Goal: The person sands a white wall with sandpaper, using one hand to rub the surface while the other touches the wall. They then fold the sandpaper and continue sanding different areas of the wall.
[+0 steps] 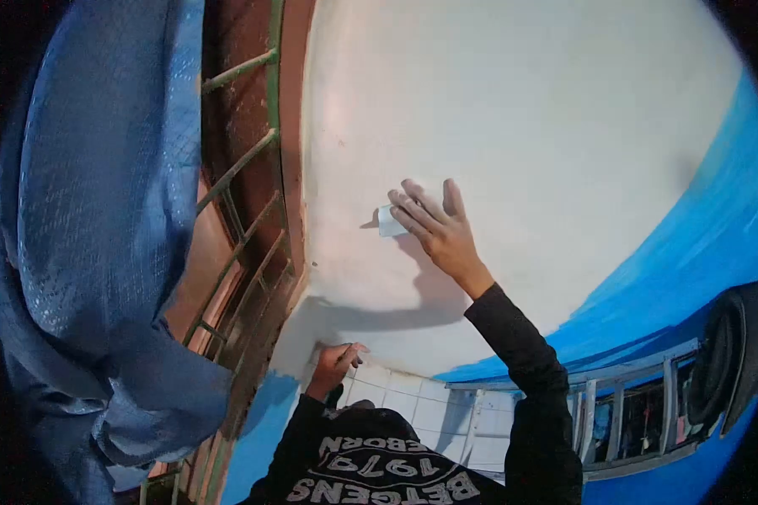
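My right hand (436, 225) is raised against the white wall (522, 126), its fingers stretched out and thumb apart. Under those fingers lies a small pale blue rectangular sheet (389, 221), held flat to the wall; its left part shows and the rest is covered. The fingertips look dusty white. Lower down, my left hand (338, 369) is close to my chest, near the wall's lower left corner. Its fingers are curled together, and whatever they may hold is too small to make out.
At the left, a blue cloth (109, 210) hangs beside a brown window frame (291, 126) with green bars (242, 160). Blue paint (682, 244) covers the wall on the right. White tiles (396, 391), a grey slatted rack (632, 412) and a black tyre-like ring (720, 358) are below.
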`<act>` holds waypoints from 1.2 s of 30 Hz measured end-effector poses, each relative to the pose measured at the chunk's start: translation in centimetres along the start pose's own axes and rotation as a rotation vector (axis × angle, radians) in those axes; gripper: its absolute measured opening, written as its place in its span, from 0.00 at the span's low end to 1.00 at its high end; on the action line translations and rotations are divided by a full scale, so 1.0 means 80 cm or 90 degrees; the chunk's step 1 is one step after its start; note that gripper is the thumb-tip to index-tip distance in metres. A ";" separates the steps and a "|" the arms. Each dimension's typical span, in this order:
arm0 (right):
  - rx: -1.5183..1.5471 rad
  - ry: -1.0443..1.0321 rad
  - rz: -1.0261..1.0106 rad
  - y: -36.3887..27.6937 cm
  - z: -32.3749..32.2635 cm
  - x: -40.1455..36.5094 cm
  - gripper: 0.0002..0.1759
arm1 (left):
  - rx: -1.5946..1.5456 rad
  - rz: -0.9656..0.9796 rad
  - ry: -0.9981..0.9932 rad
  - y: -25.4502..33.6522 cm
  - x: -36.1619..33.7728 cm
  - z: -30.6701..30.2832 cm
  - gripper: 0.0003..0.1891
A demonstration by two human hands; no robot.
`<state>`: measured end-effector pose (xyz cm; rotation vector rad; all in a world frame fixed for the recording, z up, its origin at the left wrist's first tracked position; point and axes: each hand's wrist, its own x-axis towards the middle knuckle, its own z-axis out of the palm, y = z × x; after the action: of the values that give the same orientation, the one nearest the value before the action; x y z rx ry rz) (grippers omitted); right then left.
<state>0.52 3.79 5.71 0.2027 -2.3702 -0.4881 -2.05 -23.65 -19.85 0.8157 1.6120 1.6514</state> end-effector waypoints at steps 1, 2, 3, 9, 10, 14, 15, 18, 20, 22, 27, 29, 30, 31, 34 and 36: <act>-0.035 0.007 -0.012 0.000 -0.010 0.007 0.23 | -0.016 0.016 0.009 0.004 0.000 0.002 0.20; -0.036 0.005 -0.006 0.004 -0.021 0.015 0.23 | -0.035 0.028 0.017 0.006 -0.003 0.005 0.21; -0.053 0.060 0.014 0.014 -0.036 0.030 0.20 | -0.037 0.025 0.012 0.008 -0.003 0.009 0.21; 0.027 0.068 -0.006 0.011 -0.022 0.021 0.22 | -0.114 0.079 0.052 0.014 0.005 0.020 0.17; 0.024 0.069 -0.004 0.003 -0.013 0.008 0.22 | -0.087 0.103 0.082 0.018 0.006 0.022 0.18; -0.031 -0.008 -0.044 0.005 -0.008 -0.007 0.29 | -0.005 0.139 0.090 -0.003 0.020 0.018 0.19; -0.029 0.038 -0.016 0.014 -0.016 -0.002 0.27 | -0.070 0.114 0.071 -0.039 0.028 0.015 0.19; -0.062 0.126 0.035 0.035 -0.049 0.027 0.23 | -0.184 0.044 0.033 -0.007 0.016 0.009 0.19; -0.109 0.184 0.070 0.039 -0.060 0.042 0.21 | -0.228 0.006 0.018 0.016 0.011 0.009 0.20; -0.071 0.177 0.058 0.027 -0.035 0.024 0.23 | -0.128 0.027 -0.049 0.018 0.012 -0.004 0.22; -0.017 0.015 -0.071 0.008 -0.001 -0.007 0.33 | -0.112 0.034 -0.055 0.027 0.008 -0.014 0.30; -0.030 0.049 -0.051 0.025 -0.017 0.000 0.34 | -0.133 0.013 -0.012 0.026 0.006 -0.017 0.25; -0.045 0.078 -0.028 0.034 -0.030 0.007 0.35 | -0.133 0.011 -0.010 0.028 0.004 -0.019 0.25; -0.105 0.115 -0.006 0.047 -0.043 0.018 0.36 | -0.125 0.018 -0.001 0.032 0.003 -0.023 0.26; -0.171 0.172 0.029 0.054 -0.039 0.026 0.36 | -0.127 0.017 0.018 0.042 0.006 -0.024 0.26; -0.011 0.019 -0.003 0.029 -0.019 0.006 0.35 | -0.132 0.010 0.025 0.041 0.006 -0.027 0.26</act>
<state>1.18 5.36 7.98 0.2061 -2.3357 -0.5042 -4.25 -24.50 -16.70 0.6957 1.4331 1.8203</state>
